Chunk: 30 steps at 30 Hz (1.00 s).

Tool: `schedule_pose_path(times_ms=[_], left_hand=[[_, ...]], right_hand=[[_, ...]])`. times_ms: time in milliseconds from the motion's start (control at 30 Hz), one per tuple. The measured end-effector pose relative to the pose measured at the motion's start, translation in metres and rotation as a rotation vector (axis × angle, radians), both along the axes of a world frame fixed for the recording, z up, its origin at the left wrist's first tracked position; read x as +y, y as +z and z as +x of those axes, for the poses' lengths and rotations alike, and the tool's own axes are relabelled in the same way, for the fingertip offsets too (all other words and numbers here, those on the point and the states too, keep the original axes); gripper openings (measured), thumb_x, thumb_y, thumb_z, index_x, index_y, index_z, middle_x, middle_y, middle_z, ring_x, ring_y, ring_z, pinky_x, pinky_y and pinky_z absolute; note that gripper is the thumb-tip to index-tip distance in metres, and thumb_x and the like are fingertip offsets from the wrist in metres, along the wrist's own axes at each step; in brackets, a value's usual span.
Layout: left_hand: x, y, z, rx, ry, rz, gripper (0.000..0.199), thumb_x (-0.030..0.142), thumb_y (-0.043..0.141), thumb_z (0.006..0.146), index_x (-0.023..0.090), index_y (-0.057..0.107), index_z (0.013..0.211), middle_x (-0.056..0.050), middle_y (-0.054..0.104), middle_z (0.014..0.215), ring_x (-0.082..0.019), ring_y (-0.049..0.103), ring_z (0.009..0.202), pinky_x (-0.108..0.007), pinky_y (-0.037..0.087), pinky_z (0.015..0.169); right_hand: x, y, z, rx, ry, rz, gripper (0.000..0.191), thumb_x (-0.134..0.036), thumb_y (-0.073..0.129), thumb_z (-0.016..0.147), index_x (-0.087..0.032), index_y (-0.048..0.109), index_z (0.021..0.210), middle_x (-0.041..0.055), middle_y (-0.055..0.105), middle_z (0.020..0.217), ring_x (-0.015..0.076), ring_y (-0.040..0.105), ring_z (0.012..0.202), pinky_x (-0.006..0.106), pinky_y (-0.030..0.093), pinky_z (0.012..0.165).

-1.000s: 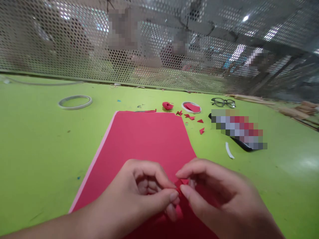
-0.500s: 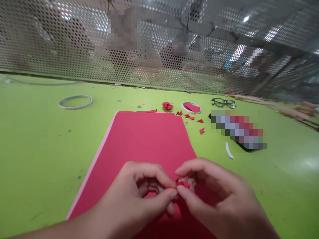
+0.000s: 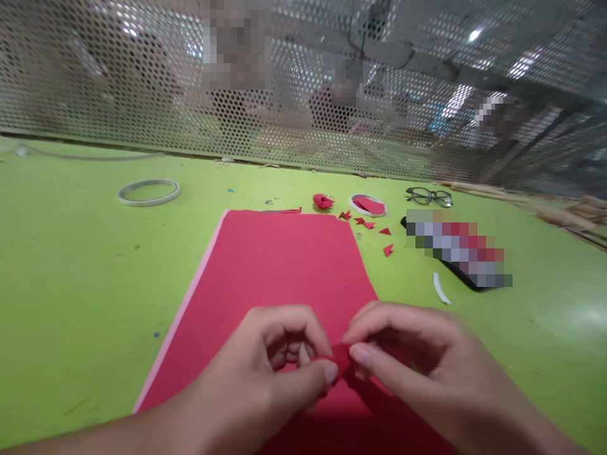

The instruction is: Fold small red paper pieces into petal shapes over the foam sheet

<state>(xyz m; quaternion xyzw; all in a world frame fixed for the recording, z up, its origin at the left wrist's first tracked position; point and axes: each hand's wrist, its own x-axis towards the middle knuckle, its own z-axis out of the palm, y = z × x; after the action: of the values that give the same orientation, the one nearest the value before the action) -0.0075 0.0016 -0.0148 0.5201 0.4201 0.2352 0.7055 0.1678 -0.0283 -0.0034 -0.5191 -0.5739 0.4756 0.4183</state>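
Between my fingertips is a small folded piece of red paper (image 3: pixel 340 360). My left hand (image 3: pixel 279 366) pinches its left side between thumb and forefinger. On the opposite side, my right hand (image 3: pixel 403 360) grips its edge with thumb and fingertips. Both hands hover over a large red paper sheet (image 3: pixel 284 265) with a paler strip along its left side. Past the sheet's far edge sit a pleated red paper rosette (image 3: pixel 323 201) and small folded red paper pieces (image 3: pixel 364 223). My fingers cover part of the held piece.
A white tape roll (image 3: pixel 148 192) lies at the left on the green table (image 3: pixel 71 265). At the right are a white ring (image 3: pixel 368 205) with red paper inside, eyeglasses (image 3: pixel 429 196), a blurred-out dark phone-like object (image 3: pixel 455 253) and a white strip (image 3: pixel 441 288). A perforated metal screen (image 3: pixel 284 126) stands behind.
The red paper piece has turned and shows more of its flat face between my hands. My right thumb has shifted slightly right and up. The whole view has moved a little.
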Motion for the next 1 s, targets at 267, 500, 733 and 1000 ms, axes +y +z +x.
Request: schedule_pose_path(times_ms=[267, 500, 733, 1000], left_hand=[[0.001, 0.001, -0.001, 0.013, 0.002, 0.105, 0.017, 0.023, 0.065, 0.078, 0.019, 0.059, 0.063, 0.008, 0.047, 0.053, -0.010, 0.037, 0.052, -0.022, 0.028, 0.048], [0.002, 0.006, -0.002, -0.025, 0.038, -0.062, 0.016, 0.023, 0.073, 0.070, 0.018, 0.060, 0.060, 0.006, 0.052, 0.050, -0.011, 0.044, 0.050, -0.022, 0.034, 0.049], [0.008, 0.016, 0.004, -0.032, 0.078, -0.083, 0.019, 0.029, 0.083, 0.065, 0.016, 0.072, 0.074, 0.001, 0.065, 0.057, -0.017, 0.060, 0.057, -0.026, 0.046, 0.055], [0.008, 0.009, 0.001, -0.099, 0.071, -0.098, 0.022, 0.031, 0.084, 0.065, 0.015, 0.070, 0.073, 0.001, 0.064, 0.054, -0.014, 0.058, 0.050, -0.024, 0.044, 0.051]], right_hand=[[0.002, -0.007, 0.001, -0.390, 0.014, 0.375, 0.016, -0.010, 0.052, 0.077, -0.021, 0.062, 0.071, -0.0015, 0.067, 0.058, 0.0120, 0.064, 0.052, 0.018, 0.050, 0.051], [0.003, -0.006, 0.005, -0.514, 0.124, 0.713, 0.020, -0.002, 0.052, 0.085, -0.018, 0.062, 0.081, -0.0012, 0.068, 0.070, 0.0091, 0.064, 0.061, 0.015, 0.050, 0.060], [0.001, -0.007, 0.014, -0.708, 0.307, 0.764, 0.035, -0.010, 0.039, 0.097, -0.021, 0.061, 0.072, 0.0014, 0.068, 0.064, 0.0138, 0.062, 0.053, 0.022, 0.049, 0.052], [0.000, 0.002, 0.024, -0.712, 0.395, 0.741, 0.029, -0.011, 0.047, 0.096, -0.021, 0.068, 0.080, 0.0022, 0.069, 0.072, 0.0131, 0.064, 0.062, 0.019, 0.051, 0.057]])
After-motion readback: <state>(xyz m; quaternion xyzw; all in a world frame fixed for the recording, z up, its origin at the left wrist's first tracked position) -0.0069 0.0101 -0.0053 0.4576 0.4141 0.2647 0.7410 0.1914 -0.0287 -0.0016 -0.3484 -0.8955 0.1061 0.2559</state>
